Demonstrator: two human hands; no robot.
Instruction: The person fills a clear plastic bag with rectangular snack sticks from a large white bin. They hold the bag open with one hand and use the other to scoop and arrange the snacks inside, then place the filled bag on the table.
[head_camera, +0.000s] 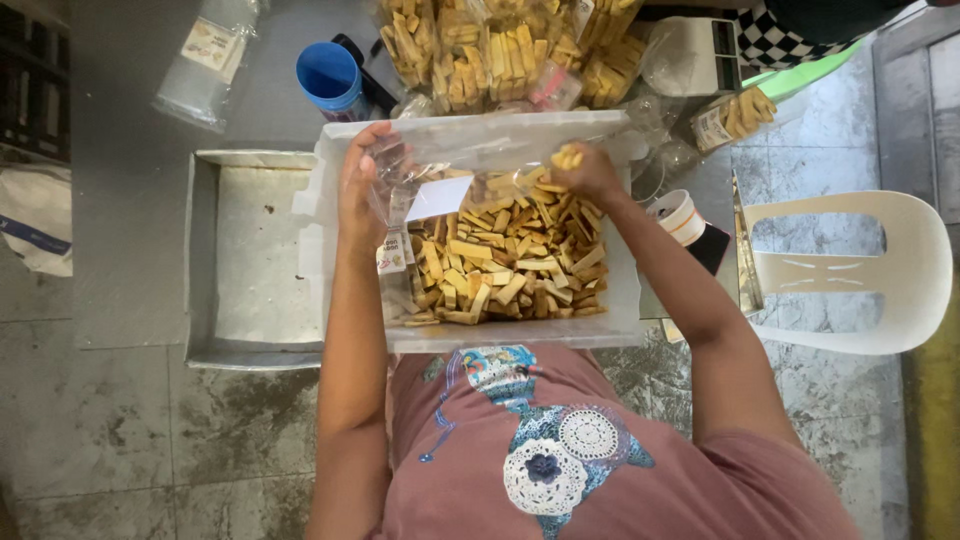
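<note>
Right hand (590, 172) gripping tan sticks (567, 156), clear bag (440, 165)

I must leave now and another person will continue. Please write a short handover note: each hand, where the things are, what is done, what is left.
Left hand: holds a clear plastic bag open over the white tub.
Right hand: holds a few biscuit sticks at the bag's mouth.
Loose sticks: many in the tub.
Done: several filled bags lie behind the tub.
Left: this bag looks nearly empty; much of the tub remains.
</note>
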